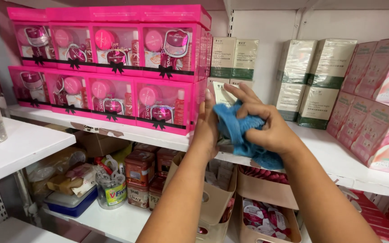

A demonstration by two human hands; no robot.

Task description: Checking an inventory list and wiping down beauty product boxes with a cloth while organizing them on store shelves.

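- White shelf [325,155], stocked with pink gift boxes [109,63] and pale green cartons [314,81]: the wiping looks under way, with the shelf edge below the hands being worked.
- Right hand [266,126] clenches a bunched blue cloth [239,130] at the shelf front.
- Left hand [207,128], fingers straight, lies flat against the cloth's side, gripping nothing.

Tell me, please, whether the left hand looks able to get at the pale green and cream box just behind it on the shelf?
Probably yes. The left hand is raised right in front of the pale green and cream box, with nothing between them. The right hand holds the blue cloth to the side.
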